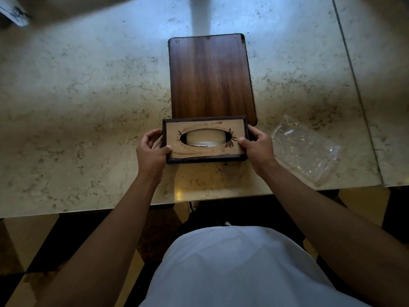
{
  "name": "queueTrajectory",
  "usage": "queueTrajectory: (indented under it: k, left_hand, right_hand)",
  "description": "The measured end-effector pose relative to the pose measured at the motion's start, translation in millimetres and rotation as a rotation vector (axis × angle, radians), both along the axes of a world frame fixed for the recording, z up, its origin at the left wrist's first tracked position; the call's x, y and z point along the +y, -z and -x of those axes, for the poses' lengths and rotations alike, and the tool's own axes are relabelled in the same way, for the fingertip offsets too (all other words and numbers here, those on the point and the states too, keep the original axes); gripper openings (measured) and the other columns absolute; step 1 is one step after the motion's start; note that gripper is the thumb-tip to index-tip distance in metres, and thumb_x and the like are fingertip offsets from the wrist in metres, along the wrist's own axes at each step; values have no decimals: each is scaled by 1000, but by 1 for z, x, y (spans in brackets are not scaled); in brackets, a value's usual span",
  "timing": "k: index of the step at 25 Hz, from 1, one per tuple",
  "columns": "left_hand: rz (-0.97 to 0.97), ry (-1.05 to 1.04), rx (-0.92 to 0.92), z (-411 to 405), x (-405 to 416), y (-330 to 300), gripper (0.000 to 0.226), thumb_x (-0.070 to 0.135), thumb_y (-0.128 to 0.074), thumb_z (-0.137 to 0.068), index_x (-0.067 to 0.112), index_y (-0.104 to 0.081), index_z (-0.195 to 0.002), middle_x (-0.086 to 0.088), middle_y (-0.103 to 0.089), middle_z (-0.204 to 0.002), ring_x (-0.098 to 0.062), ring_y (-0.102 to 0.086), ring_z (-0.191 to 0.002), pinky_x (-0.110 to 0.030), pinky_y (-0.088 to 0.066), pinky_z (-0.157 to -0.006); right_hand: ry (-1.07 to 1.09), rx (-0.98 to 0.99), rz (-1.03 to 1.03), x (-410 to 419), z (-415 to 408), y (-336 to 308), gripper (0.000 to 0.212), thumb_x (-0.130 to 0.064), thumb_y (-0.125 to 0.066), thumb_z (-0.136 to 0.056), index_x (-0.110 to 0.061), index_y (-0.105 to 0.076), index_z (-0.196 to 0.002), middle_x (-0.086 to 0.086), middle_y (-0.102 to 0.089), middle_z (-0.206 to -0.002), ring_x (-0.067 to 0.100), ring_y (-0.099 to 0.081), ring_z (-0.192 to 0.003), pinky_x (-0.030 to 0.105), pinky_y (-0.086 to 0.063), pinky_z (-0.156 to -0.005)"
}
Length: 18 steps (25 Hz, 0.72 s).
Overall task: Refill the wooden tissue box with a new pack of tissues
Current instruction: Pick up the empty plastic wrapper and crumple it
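Observation:
The wooden tissue box [204, 151] has a dark frame and a light top with an oval slot. White tissues [204, 138] show through the slot. The box is near the table's front edge, partly over the near end of a dark wooden board [210, 78]. My left hand [152, 150] grips the box's left end, thumb on the top face. My right hand [257, 146] grips its right end the same way. Whether the box rests on the table or is held slightly above it, I cannot tell.
A crumpled clear plastic wrapper [304, 149] lies on the marble table [88, 107] to the right of the box. A seam in the table runs down the far right. A pale object [14, 14] sits at the far left corner.

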<state>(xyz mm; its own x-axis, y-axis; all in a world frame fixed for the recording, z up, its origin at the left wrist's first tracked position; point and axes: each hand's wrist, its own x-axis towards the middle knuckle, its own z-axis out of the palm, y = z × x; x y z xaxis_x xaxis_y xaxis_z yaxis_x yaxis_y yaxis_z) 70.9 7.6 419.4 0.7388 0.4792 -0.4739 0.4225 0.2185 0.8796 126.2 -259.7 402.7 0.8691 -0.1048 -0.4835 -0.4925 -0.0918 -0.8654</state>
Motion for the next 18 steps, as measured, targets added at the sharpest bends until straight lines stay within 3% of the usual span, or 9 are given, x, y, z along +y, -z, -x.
queueTrajectory:
  k: [2,5,9,11,14,18]
  left_hand:
    - [-12,13,12,-1,-1,-1,53,-23,-59,-82,9,-57,-125,-3,-64,-126,-19,-65,-118,-34,-56,-98]
    - [-81,58,65,-9,2,-10,61,-20,-61,-82,10,-53,-134,-1,-62,-126,-21,-62,-121,-30,-60,-87]
    - [-490,166,74,-28,-13,-26,58,4,-67,-88,12,-51,-142,-7,-58,-140,-18,-53,-129,-25,-47,-99]
    - [-627,232,-8,-36,-31,-38,53,11,-65,-88,12,-54,-140,-8,-60,-139,-12,-54,-122,-19,-44,-94]
    - [-686,400,-113,-49,-71,-51,48,14,-64,-90,13,-57,-138,-9,-63,-135,-19,-58,-121,-34,-49,-102]
    - [-647,653,-198,-65,-136,-55,44,14,-63,-93,11,-56,-136,-9,-62,-134,-21,-57,-122,-34,-49,-102]
  right_hand:
    - [-30,-3,11,-2,1,-1,55,3,-63,-92,-9,-50,-145,-11,-68,-111,4,-74,-90,26,-62,-78]
    - [-90,5,51,-4,-2,-10,58,0,-65,-92,-8,-47,-147,7,-65,-131,7,-70,-93,25,-62,-76]
    - [-106,-63,175,-14,-9,-23,63,-18,-72,-88,-12,-49,-146,8,-60,-140,12,-59,-117,27,-55,-93]
    - [-71,-119,221,-21,-12,-30,59,-26,-71,-89,-14,-53,-143,8,-61,-138,13,-58,-121,25,-51,-93]
    - [-12,-135,238,-37,-12,-35,51,-30,-67,-92,-14,-58,-139,8,-65,-134,16,-61,-122,36,-52,-101]
    - [145,-122,306,-81,-2,-36,42,-27,-67,-90,-14,-64,-130,2,-69,-121,12,-64,-108,27,-51,-90]
